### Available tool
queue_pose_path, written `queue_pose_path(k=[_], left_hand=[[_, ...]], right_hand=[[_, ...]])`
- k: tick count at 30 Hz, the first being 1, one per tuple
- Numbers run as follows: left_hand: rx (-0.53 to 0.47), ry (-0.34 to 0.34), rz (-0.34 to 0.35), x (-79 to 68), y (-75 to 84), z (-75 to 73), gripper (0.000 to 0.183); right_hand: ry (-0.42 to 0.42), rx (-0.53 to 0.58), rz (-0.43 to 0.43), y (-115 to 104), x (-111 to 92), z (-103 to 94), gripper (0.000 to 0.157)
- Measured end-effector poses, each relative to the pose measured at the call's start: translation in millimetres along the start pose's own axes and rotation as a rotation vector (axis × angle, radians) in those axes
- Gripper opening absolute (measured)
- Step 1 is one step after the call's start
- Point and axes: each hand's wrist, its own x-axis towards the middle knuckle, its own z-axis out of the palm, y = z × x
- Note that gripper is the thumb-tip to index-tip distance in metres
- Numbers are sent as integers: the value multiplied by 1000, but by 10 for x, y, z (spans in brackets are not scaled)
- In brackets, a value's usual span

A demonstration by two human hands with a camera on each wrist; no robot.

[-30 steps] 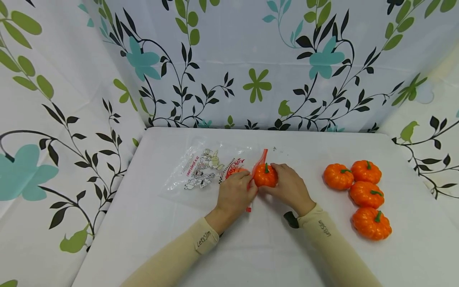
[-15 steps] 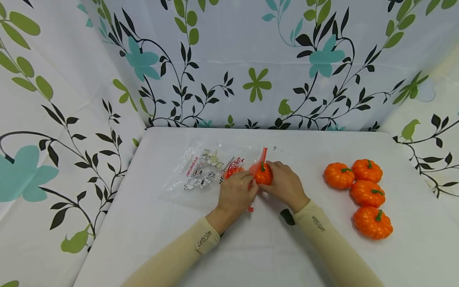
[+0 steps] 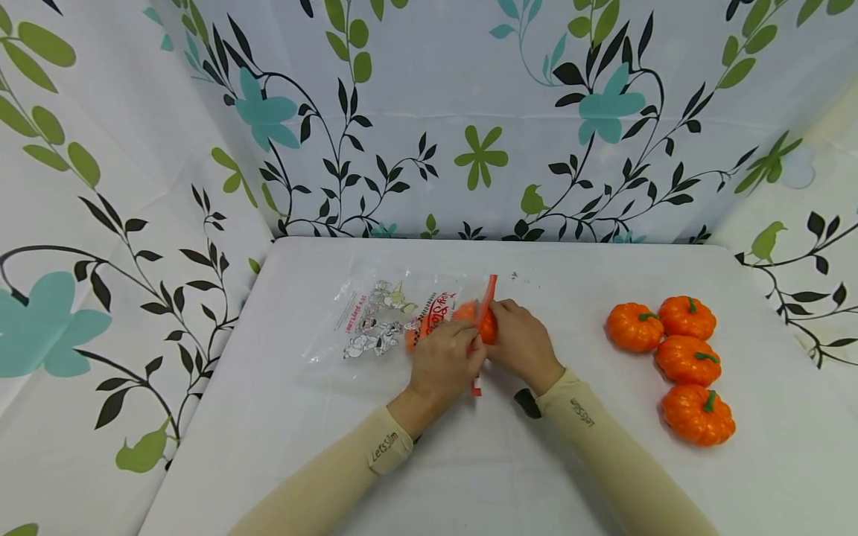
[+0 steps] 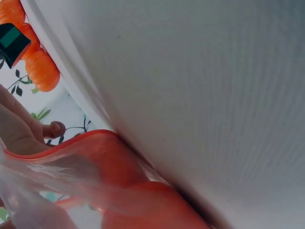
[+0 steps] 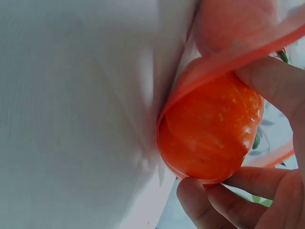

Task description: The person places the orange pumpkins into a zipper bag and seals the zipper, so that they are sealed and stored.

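Observation:
A clear zip bag (image 3: pixel 335 327) with printed cartoon figures and a red strip (image 3: pixel 492 286) along its mouth lies on the white table. My left hand (image 3: pixel 445 365) pinches the bag at its mouth. A small orange toy pumpkin (image 5: pixel 209 129) is partly inside the opening, with the red strip running across it. My right hand (image 3: pixel 526 342) grips that pumpkin from the right, thumb on one side and fingers on the other in the right wrist view. Another pumpkin (image 5: pixel 233 28) shows through the plastic, deeper in the bag. The left fingertips are hidden in the left wrist view.
Several more toy pumpkins (image 3: pixel 687 361) with green stems stand grouped on the right side of the white table (image 3: pixel 570 476). Behind the table's far edge hangs a curtain (image 3: pixel 429 112) with leaves and flowers.
My right hand has moved left with the pumpkin, which has gone from beside the bag's mouth to partly inside it. The left hand has stayed at the bag's mouth, shifting slightly right.

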Motion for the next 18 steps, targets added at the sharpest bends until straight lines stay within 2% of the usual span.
queue_pose_path(k=[6, 12, 18], left_hand=[[-28, 2, 5, -10, 11, 16, 7], [-26, 1, -5, -11, 2, 16, 9], [5, 10, -15, -9, -24, 10, 8]], right_hand=[[-3, 126, 18, -34, 3, -2, 65], [-21, 271, 20, -42, -36, -17, 69], [4, 423, 11, 4, -71, -37, 74]])
